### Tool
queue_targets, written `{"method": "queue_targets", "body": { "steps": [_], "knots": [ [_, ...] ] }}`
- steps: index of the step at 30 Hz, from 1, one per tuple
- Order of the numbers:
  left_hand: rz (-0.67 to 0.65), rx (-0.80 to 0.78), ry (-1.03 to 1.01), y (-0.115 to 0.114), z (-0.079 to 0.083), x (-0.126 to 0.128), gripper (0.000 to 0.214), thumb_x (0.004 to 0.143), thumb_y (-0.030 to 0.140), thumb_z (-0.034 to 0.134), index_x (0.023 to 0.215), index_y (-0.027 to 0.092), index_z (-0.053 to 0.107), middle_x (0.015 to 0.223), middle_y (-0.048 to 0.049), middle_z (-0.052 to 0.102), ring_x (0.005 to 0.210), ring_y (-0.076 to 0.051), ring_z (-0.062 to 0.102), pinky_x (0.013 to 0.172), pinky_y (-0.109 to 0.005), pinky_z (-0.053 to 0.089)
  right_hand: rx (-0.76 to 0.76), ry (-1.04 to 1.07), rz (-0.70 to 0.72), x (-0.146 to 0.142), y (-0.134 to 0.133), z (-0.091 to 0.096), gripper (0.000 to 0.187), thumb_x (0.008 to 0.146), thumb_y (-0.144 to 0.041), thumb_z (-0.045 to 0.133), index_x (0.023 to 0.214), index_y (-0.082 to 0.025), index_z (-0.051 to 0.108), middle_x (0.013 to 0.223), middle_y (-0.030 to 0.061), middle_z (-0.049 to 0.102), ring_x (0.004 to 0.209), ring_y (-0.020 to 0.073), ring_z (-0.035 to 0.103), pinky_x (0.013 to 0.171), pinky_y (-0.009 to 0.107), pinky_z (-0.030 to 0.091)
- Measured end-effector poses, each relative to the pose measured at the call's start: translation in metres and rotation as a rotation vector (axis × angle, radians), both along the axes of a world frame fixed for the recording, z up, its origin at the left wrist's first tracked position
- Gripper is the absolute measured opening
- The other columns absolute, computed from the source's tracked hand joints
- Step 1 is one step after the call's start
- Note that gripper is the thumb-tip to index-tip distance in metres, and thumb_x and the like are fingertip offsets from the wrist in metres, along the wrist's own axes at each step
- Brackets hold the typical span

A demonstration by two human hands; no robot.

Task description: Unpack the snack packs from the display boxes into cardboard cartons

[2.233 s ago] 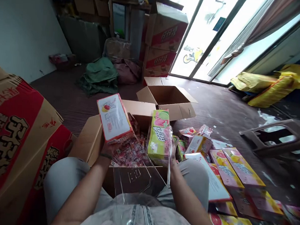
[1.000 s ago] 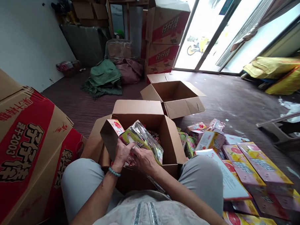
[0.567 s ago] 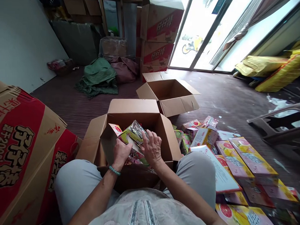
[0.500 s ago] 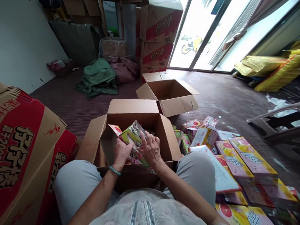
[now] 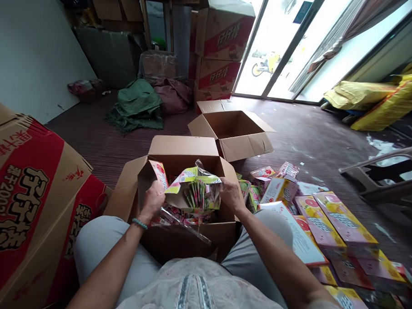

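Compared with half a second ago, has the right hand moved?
Yes, judged against the open carton between the knees, the right hand has moved rightward, toward the carton's right flap.

Far L, white wall (image 5: 23,41) runs down to a dark floor (image 5: 302,131), w/ a pinkish bundle (image 5: 85,88) at its foot. Next along, a big dark grey block (image 5: 103,54), brown boxes (image 5: 130,9) piled abv it. Green sheet (image 5: 138,101) lies crumpled, maroon cloth (image 5: 173,97) right beside it, plastic-wrapped box (image 5: 158,65) just behind. Then a tall stack of cartons (image 5: 226,41), red & brn, nr the glass doors (image 5: 295,45); v. bright outside, yellow bike (image 5: 273,62) out there! Curtain (image 5: 358,31) gathered, RHS. Yellow sacks (image 5: 392,105) lie far R, & a grey plastic stool (image 5: 392,192) shows nearer, cut off by the R edge.
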State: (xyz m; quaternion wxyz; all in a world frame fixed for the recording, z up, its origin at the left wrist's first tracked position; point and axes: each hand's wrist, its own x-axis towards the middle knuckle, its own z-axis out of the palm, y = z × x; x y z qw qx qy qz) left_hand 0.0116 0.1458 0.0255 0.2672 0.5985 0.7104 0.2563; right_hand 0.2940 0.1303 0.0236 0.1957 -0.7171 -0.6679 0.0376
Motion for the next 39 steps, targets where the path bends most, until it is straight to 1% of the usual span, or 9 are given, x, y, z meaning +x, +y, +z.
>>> {"method": "queue_targets", "body": {
  "steps": [5,10,13,16,22,26,29,34,39],
  "knots": [
    [-0.091,0.056,-0.018,0.026,0.006,-0.008,0.023,0.079,0.036,0.063,0.097,0.023,0.058,0.087,-0.0053,0.071,0.076,-0.021,0.065,0.063,-0.025,0.041,0.006,0.188,0.028,-0.001,0.035,0.017,0.025,0.089,-0.021,0.045,0.097,-0.018,0.069,0.079,0.0055,0.069,0.066,0.0160,0.056,0.060,0.025,0.034],
    [-0.062,0.343,0.103,0.048,0.023,-0.005,0.023,0.087,0.032,0.051,0.104,0.018,0.059,0.088,-0.0103,0.071,0.082,-0.025,0.068,0.072,-0.030,0.045,0.015,0.332,0.058,-0.018,0.049,0.038,0.025,0.081,-0.016,0.046,0.096,-0.020,0.065,0.074,0.0022,0.066,0.064,0.0159,0.055,0.058,0.024,0.034],
    [-0.074,0.572,0.134,0.055,0.038,-0.009,0.029,0.090,0.031,0.044,0.107,0.016,0.062,0.095,-0.0141,0.071,0.090,-0.027,0.068,0.080,-0.033,0.047,0.155,0.320,0.060,-0.024,0.051,0.049,0.034,0.077,-0.011,0.042,0.103,-0.020,0.062,0.077,0.0035,0.066,0.065,0.0176,0.056,0.060,0.025,0.038],
    [-0.042,0.639,0.153,0.061,0.045,-0.016,0.029,0.084,0.026,0.048,0.107,0.015,0.063,0.097,-0.0151,0.072,0.097,-0.029,0.067,0.087,-0.036,0.048,0.392,0.308,0.056,-0.027,0.051,0.049,0.044,0.076,-0.007,0.037,0.114,-0.018,0.058,0.095,0.0089,0.069,0.080,0.0207,0.062,0.070,0.029,0.046],
    [-0.090,0.559,0.150,0.062,0.015,-0.025,0.028,0.076,0.027,0.056,0.101,0.017,0.061,0.091,-0.0151,0.071,0.091,-0.030,0.068,0.085,-0.037,0.050,0.755,0.211,0.240,-0.032,0.038,0.030,0.053,0.080,0.001,0.034,0.126,-0.018,0.050,0.122,0.0150,0.061,0.116,0.0216,0.059,0.089,0.036,0.053],
    [0.106,0.451,0.158,0.063,-0.009,-0.018,0.019,0.082,0.036,0.053,0.090,0.019,0.055,0.071,-0.0127,0.066,0.075,-0.030,0.067,0.068,-0.035,0.048,0.750,0.093,0.336,-0.035,0.031,0.026,0.049,0.084,0.001,0.036,0.126,-0.019,0.052,0.124,0.0149,0.060,0.119,0.0216,0.058,0.089,0.035,0.056],
    [0.120,0.470,0.136,0.065,-0.017,-0.014,0.021,0.082,0.038,0.051,0.091,0.019,0.052,0.073,-0.0134,0.065,0.076,-0.030,0.067,0.067,-0.035,0.047,0.760,0.035,0.379,-0.035,0.031,0.029,0.044,0.087,-0.001,0.039,0.125,-0.019,0.053,0.125,0.0155,0.059,0.120,0.0219,0.057,0.090,0.036,0.056],
    [0.077,0.570,0.127,0.073,-0.023,-0.017,0.022,0.082,0.032,0.046,0.098,0.017,0.052,0.084,-0.0150,0.065,0.087,-0.031,0.065,0.076,-0.037,0.048,0.816,0.017,0.433,-0.036,0.032,0.031,0.040,0.090,-0.001,0.041,0.123,-0.020,0.052,0.128,0.0155,0.056,0.121,0.0217,0.055,0.090,0.035,0.056],
    [0.142,0.561,0.148,0.087,-0.017,-0.022,0.012,0.080,0.032,0.047,0.085,0.021,0.049,0.077,-0.0099,0.057,0.084,-0.029,0.061,0.076,-0.038,0.047,0.771,0.068,0.450,-0.042,0.031,0.035,0.036,0.091,-0.003,0.043,0.119,-0.022,0.055,0.128,0.0147,0.057,0.120,0.0211,0.056,0.089,0.036,0.057]
  ]
}}
